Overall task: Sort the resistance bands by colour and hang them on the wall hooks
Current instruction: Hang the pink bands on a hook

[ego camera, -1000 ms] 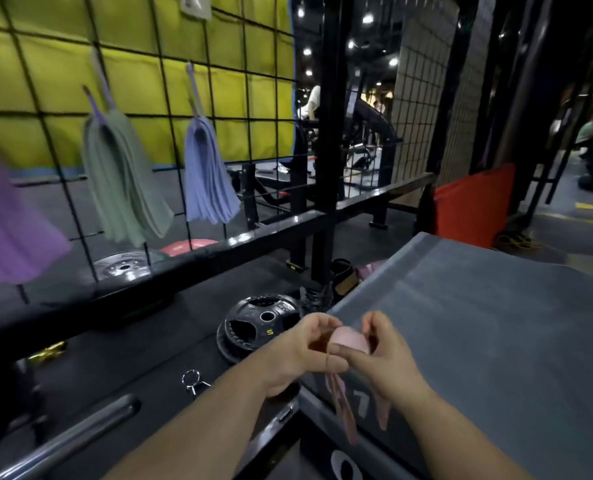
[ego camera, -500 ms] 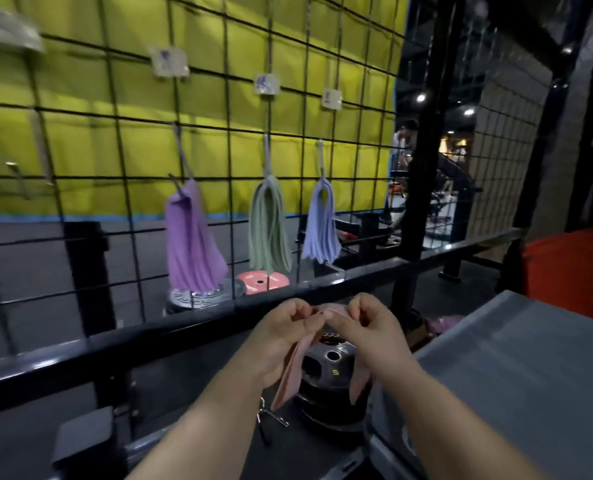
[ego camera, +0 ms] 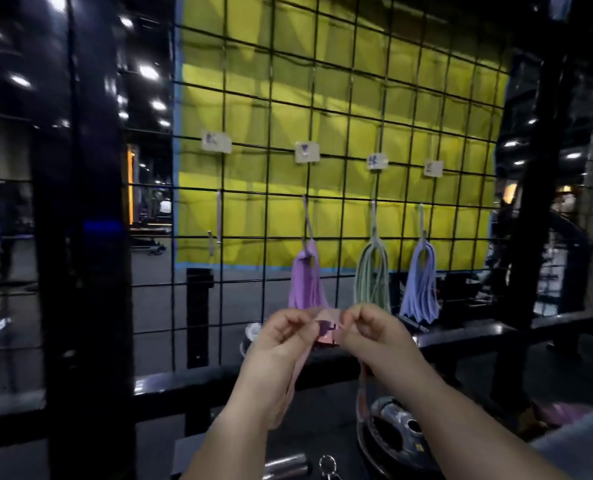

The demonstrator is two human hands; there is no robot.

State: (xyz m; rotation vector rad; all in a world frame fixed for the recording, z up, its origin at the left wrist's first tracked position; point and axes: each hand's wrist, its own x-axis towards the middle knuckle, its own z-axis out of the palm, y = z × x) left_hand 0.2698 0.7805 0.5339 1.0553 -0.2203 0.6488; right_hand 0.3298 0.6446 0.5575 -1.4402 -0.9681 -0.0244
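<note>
Pink band pinched between both hands in front of the wire grid.
The left hand and the right hand each keep a grip grasping the band's top, close together; its loose ends trail down by the wrists. Behind, purple bands, green bands and blue bands hang on separate hooks, with another hook further left. A weight plate lies under the right forearm.

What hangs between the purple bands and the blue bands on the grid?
Head view: only the green bands, hanging clear of both.
</note>
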